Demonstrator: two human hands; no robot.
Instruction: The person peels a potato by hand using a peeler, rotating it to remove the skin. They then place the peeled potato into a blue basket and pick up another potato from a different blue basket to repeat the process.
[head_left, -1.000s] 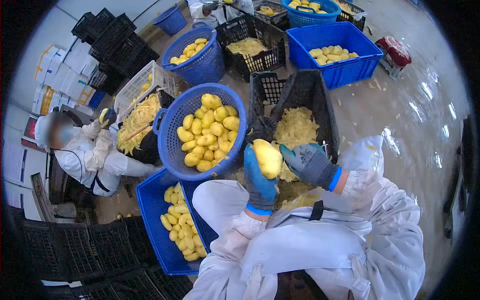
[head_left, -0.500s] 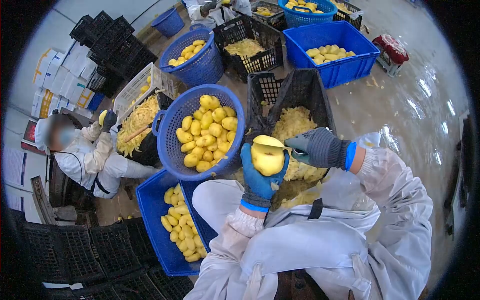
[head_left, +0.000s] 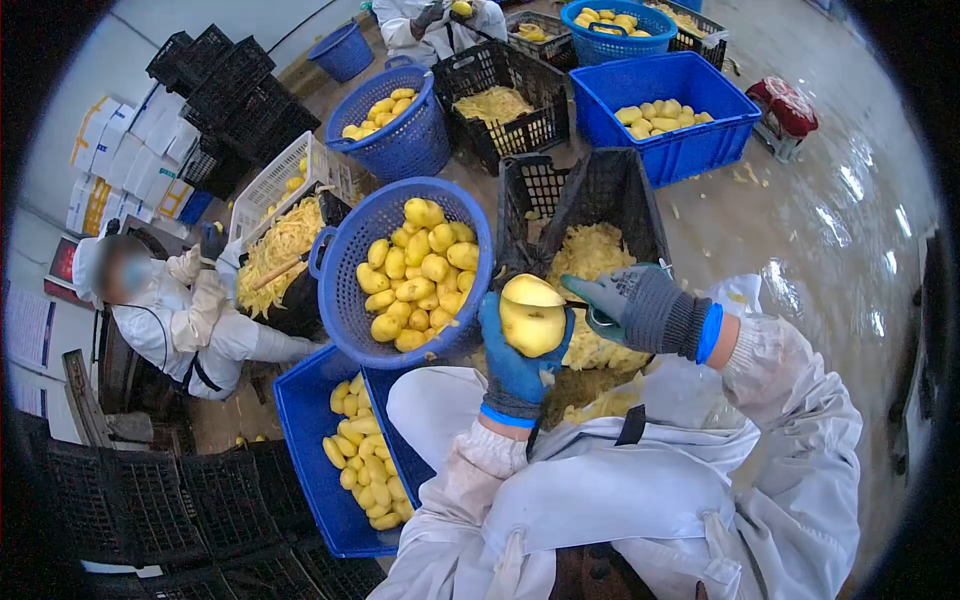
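Observation:
A large yellow potato (head_left: 532, 328) rests in my left hand (head_left: 515, 365), which wears a blue and grey glove with its fingers wrapped round it. My right hand (head_left: 630, 308), in a similar glove, is closed on a peeler (head_left: 590, 306) whose thin blade reaches the potato's upper right side. Beneath both hands lies a heap of peelings (head_left: 590, 262) in a black crate (head_left: 655, 205). To the left, a round blue basket (head_left: 335, 300) holds several yellow potatoes (head_left: 418, 270).
A blue tub (head_left: 305, 440) with potatoes stands at lower left. Another blue bin (head_left: 655, 85), a blue basket (head_left: 425, 140) and a black crate (head_left: 500, 70) stand ahead. A co-worker (head_left: 185, 310) sits at left; another co-worker (head_left: 430, 40) is ahead. A red stool (head_left: 783, 108) stands at upper right.
My right hand has shifted slightly right and down, its wrist lower. The peeler's blade is at the potato's right side. The surroundings sit slightly lower in the view.

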